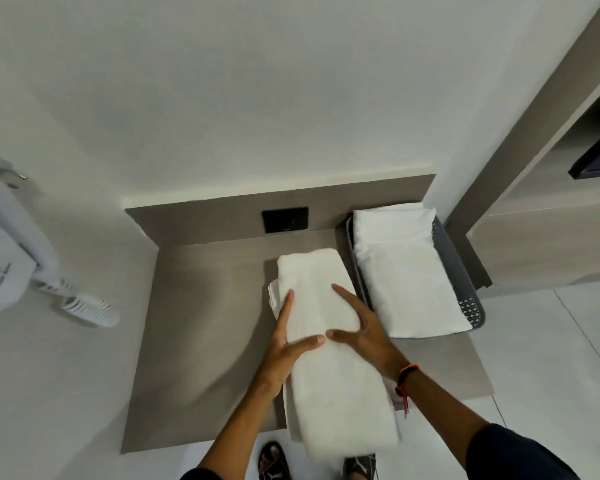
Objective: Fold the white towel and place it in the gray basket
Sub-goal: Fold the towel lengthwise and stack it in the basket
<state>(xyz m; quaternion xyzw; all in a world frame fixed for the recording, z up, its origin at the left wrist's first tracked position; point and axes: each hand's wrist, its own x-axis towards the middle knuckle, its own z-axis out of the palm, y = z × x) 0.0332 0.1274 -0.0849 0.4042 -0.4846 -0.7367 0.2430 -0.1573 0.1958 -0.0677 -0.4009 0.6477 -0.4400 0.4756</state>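
Head view first, nearest to you: your sandalled feet [317, 462] show on the pale floor under the front edge of the counter [194, 341], and your dark sleeves enter from the bottom corners. Your right wrist carries a red-and-orange thread band [405, 381]. Just beyond, the white towel [329, 375] lies on the counter as a long folded strip, its near end hanging over the front edge and its far end reaching toward the back panel. Your left hand [286, 344] and right hand [359, 329] both rest flat on the strip with fingers spread, pressing rather than gripping, and the two thumb tips almost meet at its middle. Just to the right of the towel sits the gray basket [470, 306], holding folded white towels [406, 271] that cover nearly all of its inside. Farther back, a black socket plate [284, 219] is set in the panel. At far left, a white hair dryer [32, 258] hangs on the wall.
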